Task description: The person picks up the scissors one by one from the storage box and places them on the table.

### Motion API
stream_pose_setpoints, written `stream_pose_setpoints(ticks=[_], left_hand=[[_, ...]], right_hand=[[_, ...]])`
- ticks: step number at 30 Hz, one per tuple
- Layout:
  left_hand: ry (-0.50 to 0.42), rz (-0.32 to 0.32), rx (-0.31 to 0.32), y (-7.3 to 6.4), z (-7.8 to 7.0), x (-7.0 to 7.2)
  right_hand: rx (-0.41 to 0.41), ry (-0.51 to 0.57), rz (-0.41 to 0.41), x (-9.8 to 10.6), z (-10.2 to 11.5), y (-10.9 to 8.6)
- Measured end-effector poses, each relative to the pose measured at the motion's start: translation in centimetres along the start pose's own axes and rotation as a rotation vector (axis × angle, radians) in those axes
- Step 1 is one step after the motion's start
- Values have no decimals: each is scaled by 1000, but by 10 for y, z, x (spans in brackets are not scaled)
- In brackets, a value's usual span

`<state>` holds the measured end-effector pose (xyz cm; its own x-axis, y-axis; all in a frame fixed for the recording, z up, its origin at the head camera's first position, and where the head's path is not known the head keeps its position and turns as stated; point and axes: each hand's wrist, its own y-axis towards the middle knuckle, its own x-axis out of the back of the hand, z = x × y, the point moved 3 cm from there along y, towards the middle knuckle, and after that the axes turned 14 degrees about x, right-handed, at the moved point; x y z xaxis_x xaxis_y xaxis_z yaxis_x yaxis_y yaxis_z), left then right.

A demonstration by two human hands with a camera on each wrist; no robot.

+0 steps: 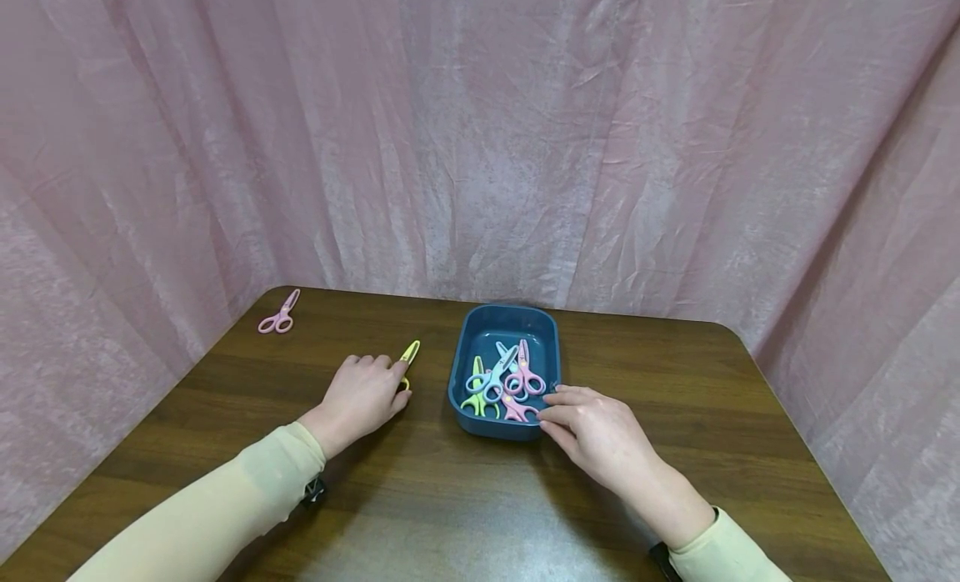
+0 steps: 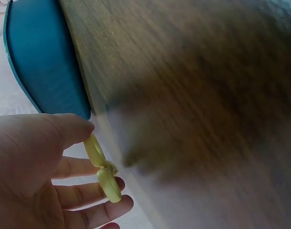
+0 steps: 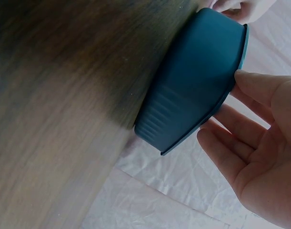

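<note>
My left hand (image 1: 363, 400) is on the table left of the bin, its thumb and fingers around a pair of yellow-green scissors (image 1: 410, 352). In the left wrist view, the yellow-green handles (image 2: 108, 184) lie between thumb and fingers; the blades are hidden there. My right hand (image 1: 600, 436) rests at the near right corner of a dark blue bin (image 1: 504, 430), fingers loosely extended over its rim. The right wrist view has the thumb against the bin's rim (image 3: 238, 78). Inside the bin lie light blue scissors (image 1: 495, 378), pink scissors (image 1: 525, 373) and yellow-green scissors (image 1: 477, 398), overlapping.
Another pair of pink scissors (image 1: 281, 313) lies near the far left corner of the brown wooden table (image 1: 645, 357). Pink curtains (image 1: 502, 148) hang behind the table and along its sides.
</note>
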<state>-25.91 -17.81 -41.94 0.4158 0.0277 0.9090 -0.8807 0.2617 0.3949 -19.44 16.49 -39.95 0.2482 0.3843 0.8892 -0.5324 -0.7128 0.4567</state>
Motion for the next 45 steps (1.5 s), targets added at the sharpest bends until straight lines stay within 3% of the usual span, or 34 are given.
stream_pose_setpoints(ticks=[27,35,45], left_hand=[[18,49,4,-5,2,-6],[12,35,-1,-7,1,-5],[23,86,20,-8,2,-7]], right_hand=[[-4,-5,-10,-1,-1,0],[3,-8,-8,-1,-1,0],[2,11,-28,-1,0,1]])
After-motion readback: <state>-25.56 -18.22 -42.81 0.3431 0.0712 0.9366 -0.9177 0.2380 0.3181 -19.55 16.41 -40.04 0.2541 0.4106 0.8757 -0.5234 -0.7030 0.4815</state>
